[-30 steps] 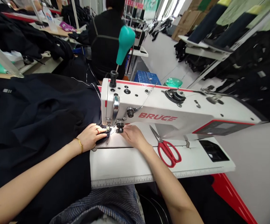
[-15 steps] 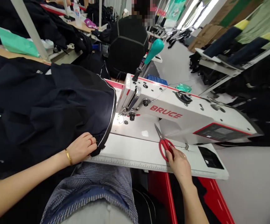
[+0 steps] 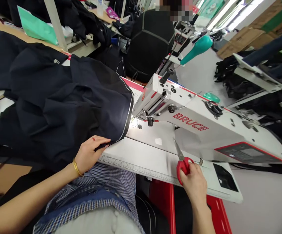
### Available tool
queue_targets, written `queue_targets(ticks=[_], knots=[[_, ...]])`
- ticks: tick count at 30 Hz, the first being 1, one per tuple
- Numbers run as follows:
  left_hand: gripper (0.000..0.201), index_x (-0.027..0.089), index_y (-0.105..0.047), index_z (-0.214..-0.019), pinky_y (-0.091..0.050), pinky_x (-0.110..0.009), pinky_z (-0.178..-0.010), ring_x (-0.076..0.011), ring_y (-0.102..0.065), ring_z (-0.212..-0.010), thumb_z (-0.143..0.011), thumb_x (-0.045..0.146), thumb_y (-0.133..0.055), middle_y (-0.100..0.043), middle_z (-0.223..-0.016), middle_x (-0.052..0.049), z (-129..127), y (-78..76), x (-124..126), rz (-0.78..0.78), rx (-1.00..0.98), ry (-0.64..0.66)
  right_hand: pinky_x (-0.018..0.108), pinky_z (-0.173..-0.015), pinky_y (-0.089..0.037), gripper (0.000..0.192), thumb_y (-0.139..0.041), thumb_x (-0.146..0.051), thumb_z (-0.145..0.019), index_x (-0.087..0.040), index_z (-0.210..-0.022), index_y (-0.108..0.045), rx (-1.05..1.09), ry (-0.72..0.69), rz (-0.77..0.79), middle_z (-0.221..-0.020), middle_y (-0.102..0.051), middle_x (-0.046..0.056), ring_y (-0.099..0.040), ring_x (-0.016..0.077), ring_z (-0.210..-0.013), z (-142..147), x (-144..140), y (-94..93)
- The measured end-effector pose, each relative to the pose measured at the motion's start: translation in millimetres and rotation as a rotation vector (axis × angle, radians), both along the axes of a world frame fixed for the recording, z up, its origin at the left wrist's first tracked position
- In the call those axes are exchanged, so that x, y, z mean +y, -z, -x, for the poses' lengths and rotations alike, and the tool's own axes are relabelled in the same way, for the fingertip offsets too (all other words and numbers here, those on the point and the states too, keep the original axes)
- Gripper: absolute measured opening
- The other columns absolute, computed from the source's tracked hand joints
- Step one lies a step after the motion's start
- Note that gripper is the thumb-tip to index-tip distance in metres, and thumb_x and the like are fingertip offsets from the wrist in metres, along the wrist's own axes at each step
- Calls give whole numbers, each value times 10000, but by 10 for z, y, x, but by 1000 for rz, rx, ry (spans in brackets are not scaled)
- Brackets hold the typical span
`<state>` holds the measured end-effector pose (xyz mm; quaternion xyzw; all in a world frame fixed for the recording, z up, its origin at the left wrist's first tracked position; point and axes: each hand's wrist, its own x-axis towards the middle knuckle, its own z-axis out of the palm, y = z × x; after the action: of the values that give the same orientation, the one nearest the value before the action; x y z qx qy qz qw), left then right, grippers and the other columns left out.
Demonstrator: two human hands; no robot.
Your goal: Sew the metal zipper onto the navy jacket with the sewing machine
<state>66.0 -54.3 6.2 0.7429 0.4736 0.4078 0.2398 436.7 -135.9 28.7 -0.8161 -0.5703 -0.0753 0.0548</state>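
My left hand [image 3: 90, 154] pinches the near corner of a dark navy garment [image 3: 58, 104] with a pale piped edge, at the left end of the white sewing machine bed [image 3: 155, 159]. The garment lies heaped to the left of the needle area. My right hand [image 3: 194, 184] is closed on the red handles of a pair of scissors [image 3: 181, 159], blades pointing toward the white BRUCE sewing machine [image 3: 204, 126]. A gold bracelet sits on my left wrist.
A person in black sits ahead at another machine [image 3: 150, 39]. A teal thread cone [image 3: 196, 48] stands behind the machine head. Dark garments pile on tables at left and on racks at right. Red table frame [image 3: 162, 198] lies below the bed's edge.
Both hands left the needle area. My left hand pulled the garment's corner back toward me; my right hand moved right and took hold of the scissors, lifting them slightly.
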Motion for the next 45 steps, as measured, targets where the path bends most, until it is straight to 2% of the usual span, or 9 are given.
queue_targets(ticks=[4,8,15,24,31,36,40,43,45], knots=[[286,173,-662,-867,-480,-267,-786,-170,-604,-809,-750,413,-558,-664,-865,-23,-16,-137,75,561,-168,70,294,-642,-438,202,-413,-392,-814,-203,-833,-480,228,-425,232,-851,-535,50,-532,169,-703,487,236,-256],[321,165,-657,-838,-476,-245,-695,-164,-592,-745,-696,448,-602,-650,-834,-16,-6,-181,110,775,-328,116,324,-738,-442,334,-507,-443,-782,-186,-990,-457,279,-674,485,-975,-518,63,-532,193,-821,933,539,-435],[267,162,-655,-827,-450,-220,-668,-141,-565,-731,-684,384,-612,-637,-813,-8,-7,-223,107,852,-371,151,323,-770,-423,309,-519,-418,-785,-177,-971,-467,245,-834,523,-938,-532,47,-532,193,-838,1215,813,-487],[294,151,-640,-820,-447,-224,-669,-145,-553,-730,-694,413,-596,-607,-780,-13,15,-202,97,871,-381,185,270,-598,-394,181,-504,-358,-803,-182,-845,-508,129,-870,530,-819,-543,29,-532,160,-667,1154,799,-370],[237,169,-640,-828,-458,-277,-788,-163,-579,-797,-759,356,-513,-628,-842,-25,-67,-139,44,682,-223,218,262,-578,-395,247,-440,-419,-851,-203,-732,-451,259,-827,519,-724,-535,6,-521,148,-614,1079,642,-213],[395,206,-551,-1111,-326,-496,-969,-281,-457,-1116,-720,256,-554,-516,-1187,-125,-60,63,-273,149,217,36,289,-582,-427,259,-378,-437,-865,-225,-724,-425,280,-591,398,-716,-553,14,-541,169,-614,714,420,-101],[630,232,-455,-1218,-140,-695,-925,-424,-289,-1221,-615,214,-637,-325,-1356,-196,312,126,-395,-111,595,-233,356,-613,-474,259,-362,-467,-830,-248,-866,-493,128,-220,227,-929,-609,68,-612,237,-734,89,144,76],[664,195,-365,-1285,-220,-725,-834,-495,-226,-1221,-667,295,-585,-221,-1392,-233,763,76,-274,-76,684,-500,388,-672,-503,345,-347,-524,-783,-259,-935,-507,131,-57,152,-969,-623,85,-626,270,-810,-388,35,219],[777,163,-216,-1364,-354,-652,-774,-504,-289,-1181,-690,370,-543,-168,-1406,-248,1064,37,-111,53,706,-650,396,-719,-506,436,-322,-558,-755,-230,-969,-514,154,-9,111,-986,-624,109,-620,283,-861,-619,25,288]])
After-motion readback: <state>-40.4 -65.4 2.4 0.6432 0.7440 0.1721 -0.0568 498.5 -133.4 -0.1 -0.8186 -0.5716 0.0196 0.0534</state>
